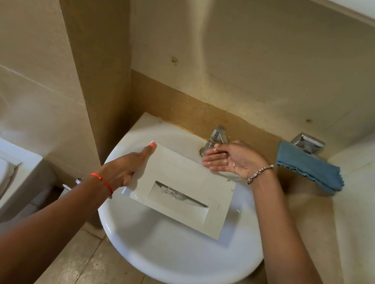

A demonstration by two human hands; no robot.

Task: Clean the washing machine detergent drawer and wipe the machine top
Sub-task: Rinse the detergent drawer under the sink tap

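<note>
The white detergent drawer (181, 185) lies tilted across the sink (160, 262), its recessed front panel facing up and its far corner near the tap (215, 139). The left hand (124, 168) grips its left edge, forefinger straight along it, arm reaching in from the near left. The right hand (228, 159) is palm up at the tap, wet fingers loosely cupped and holding nothing; a blue cloth (309, 170) hangs beyond the sink's right edge.

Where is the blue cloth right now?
In the head view the blue cloth sits at right, beside the sink, just past the right hand and by a chrome fitting.
</note>
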